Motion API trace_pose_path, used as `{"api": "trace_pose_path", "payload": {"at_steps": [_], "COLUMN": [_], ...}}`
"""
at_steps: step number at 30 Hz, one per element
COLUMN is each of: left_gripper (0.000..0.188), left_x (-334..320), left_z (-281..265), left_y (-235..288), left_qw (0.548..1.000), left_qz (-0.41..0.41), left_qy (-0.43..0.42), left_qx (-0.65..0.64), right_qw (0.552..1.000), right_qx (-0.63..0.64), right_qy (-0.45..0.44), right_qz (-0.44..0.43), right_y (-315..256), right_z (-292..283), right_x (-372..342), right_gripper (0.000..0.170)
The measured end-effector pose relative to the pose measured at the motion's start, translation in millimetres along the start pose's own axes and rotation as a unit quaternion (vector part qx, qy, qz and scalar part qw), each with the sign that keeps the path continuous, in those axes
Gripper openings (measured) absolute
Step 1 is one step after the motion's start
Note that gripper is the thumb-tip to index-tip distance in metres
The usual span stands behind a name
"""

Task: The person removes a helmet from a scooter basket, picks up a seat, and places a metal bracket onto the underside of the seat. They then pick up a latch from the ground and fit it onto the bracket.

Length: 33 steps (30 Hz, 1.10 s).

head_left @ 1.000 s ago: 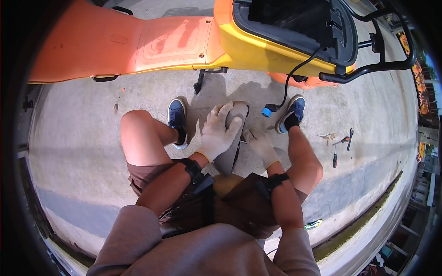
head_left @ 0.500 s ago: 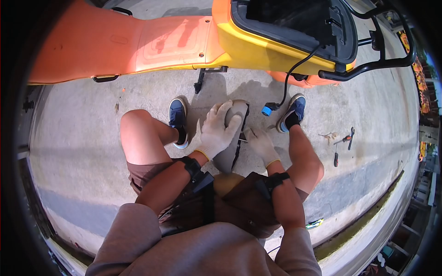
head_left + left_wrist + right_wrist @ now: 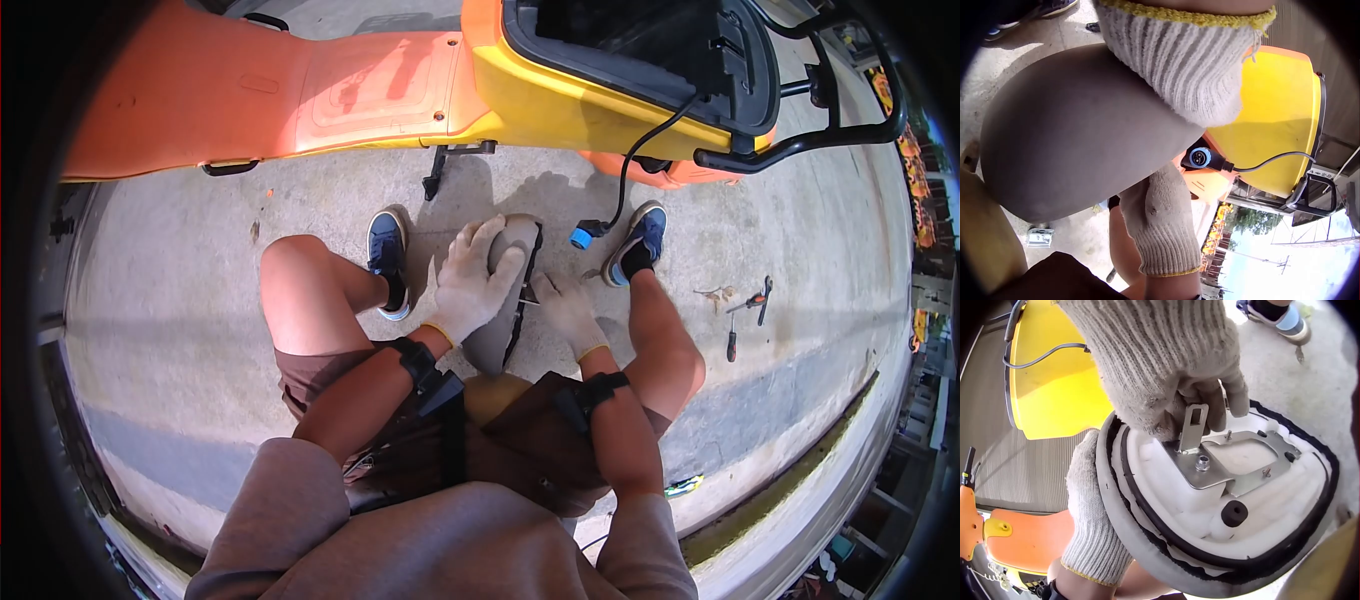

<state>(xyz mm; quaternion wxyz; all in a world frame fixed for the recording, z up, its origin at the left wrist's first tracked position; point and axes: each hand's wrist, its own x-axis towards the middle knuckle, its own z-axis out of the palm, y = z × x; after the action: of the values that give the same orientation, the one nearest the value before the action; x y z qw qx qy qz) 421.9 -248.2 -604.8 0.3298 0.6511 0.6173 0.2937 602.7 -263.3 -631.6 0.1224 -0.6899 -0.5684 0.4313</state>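
A grey padded scooter seat (image 3: 512, 245) stands on its edge between the person's legs. Its smooth cover (image 3: 1072, 125) fills much of the left wrist view. The gloved left hand (image 3: 470, 278) grips the padded side, fingers spread and bent over its curve. The right wrist view shows the white underside, with a metal bracket (image 3: 1210, 479), a nut (image 3: 1202, 464) and a black rubber bumper (image 3: 1234, 513). At the bracket's upright slotted tab (image 3: 1192, 431), the gloved right hand (image 3: 1163, 362) has thumb and fingers curled in a pinch; its fingertips are partly hidden behind the tab.
An orange and yellow scooter (image 3: 380, 90) stands ahead, its seat compartment (image 3: 620, 50) uncovered. A black cable with a blue-ringed plug (image 3: 583, 238) hangs down near the right shoe (image 3: 640, 240). Screwdriver (image 3: 731, 345) and pliers (image 3: 764, 300) lie on the concrete at right.
The seat has tilted very slightly, with a little more of its dark rim showing. The right hand has shifted slightly at the bracket; the left hand keeps its hold.
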Motion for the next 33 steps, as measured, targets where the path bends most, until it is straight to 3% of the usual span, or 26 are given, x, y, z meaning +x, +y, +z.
{"api": "trace_pose_path", "payload": {"at_steps": [3,7,10,11,15,19,22,25,27,28,30,33], "left_gripper": [0.054,0.055,0.056,0.056,0.055,0.054,0.055,0.053,0.053,0.053,0.054,0.054], "left_x": [0,-2,-1,-2,-2,-2,-1,-1,0,-1,-2,-3], "left_z": [1,-1,1,2,3,3,6,5,5,5,6,4], "left_y": [-1,0,0,1,2,1,-1,-3,-4,-4,-4,1], "left_qw": [1.000,1.000,1.000,1.000,1.000,1.000,1.000,0.999,0.999,0.999,0.999,0.999], "left_qz": [-0.004,-0.004,0.000,0.001,0.009,0.028,0.005,0.031,0.036,0.040,0.035,0.023], "left_qy": [0.002,-0.004,-0.004,-0.005,-0.004,0.000,0.001,0.003,0.006,0.008,0.005,-0.004], "left_qx": [0.014,0.000,0.005,0.004,0.022,0.006,0.002,0.026,0.019,0.010,0.015,0.022], "right_qw": [0.998,0.996,0.996,0.992,0.982,0.993,0.987,0.969,0.992,0.992,0.979,0.976], "right_qx": [-0.001,-0.018,0.018,-0.024,-0.043,-0.046,-0.035,-0.128,-0.051,-0.049,-0.081,-0.084], "right_qy": [-0.031,-0.034,0.003,0.015,0.055,0.016,0.035,0.010,0.017,0.018,0.034,0.004], "right_qz": [-0.060,-0.078,-0.085,-0.120,-0.178,-0.104,-0.150,-0.212,-0.115,-0.114,-0.182,-0.200], "right_y": [-4,-2,12,26,12,2,17,15,4,5,8,27], "right_z": [-2,5,16,25,13,7,16,15,8,9,9,23], "right_x": [-5,-6,-1,6,-7,-6,2,2,-5,-4,-5,11], "right_gripper": [0.037,0.036,0.033,0.032,0.029,0.027,0.027,0.029,0.029,0.029,0.030,0.031]}}
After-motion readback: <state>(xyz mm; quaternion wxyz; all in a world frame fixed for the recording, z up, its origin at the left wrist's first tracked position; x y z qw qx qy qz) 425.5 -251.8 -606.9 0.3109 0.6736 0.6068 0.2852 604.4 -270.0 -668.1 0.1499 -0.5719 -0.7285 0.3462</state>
